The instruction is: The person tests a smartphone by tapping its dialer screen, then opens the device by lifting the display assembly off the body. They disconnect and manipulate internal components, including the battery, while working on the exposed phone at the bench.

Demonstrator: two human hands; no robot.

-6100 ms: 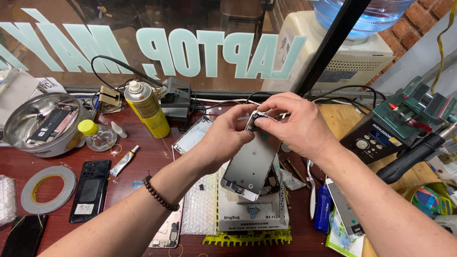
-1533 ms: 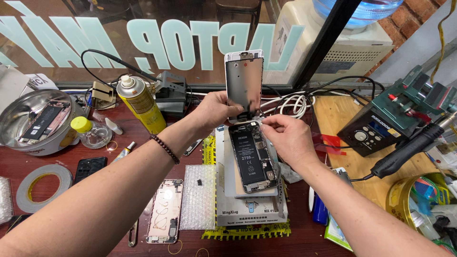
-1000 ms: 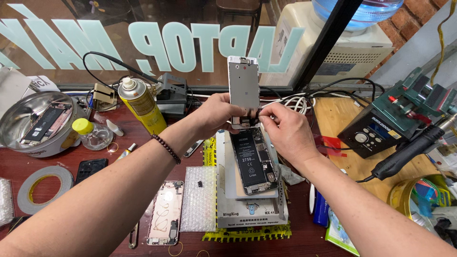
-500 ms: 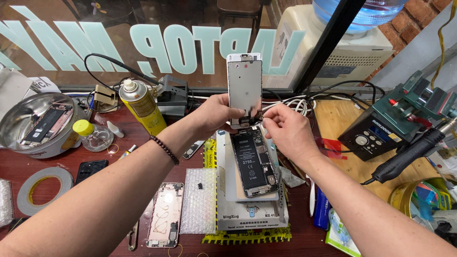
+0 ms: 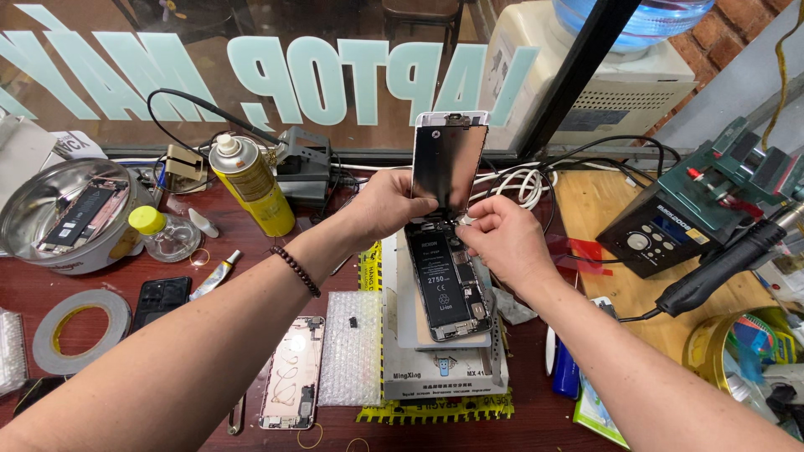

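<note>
An opened phone body with its black battery showing lies on a grey pad atop a white box. Its screen panel stands upright at the phone's top end, metal back facing me. My left hand grips the panel's lower left edge. My right hand pinches something small at the panel's bottom, where it meets the phone body; what it pinches is too small to tell.
A yellow spray can, small yellow-capped bottle, metal bowl with a phone part, tape roll and an empty phone shell lie left. A soldering station and hot-air handle sit right. Cables run behind.
The screen panel, held flat over the box six seconds ago, now stands upright above the open phone. Over the last second my right hand's fingertips shifted slightly at the panel's base.
</note>
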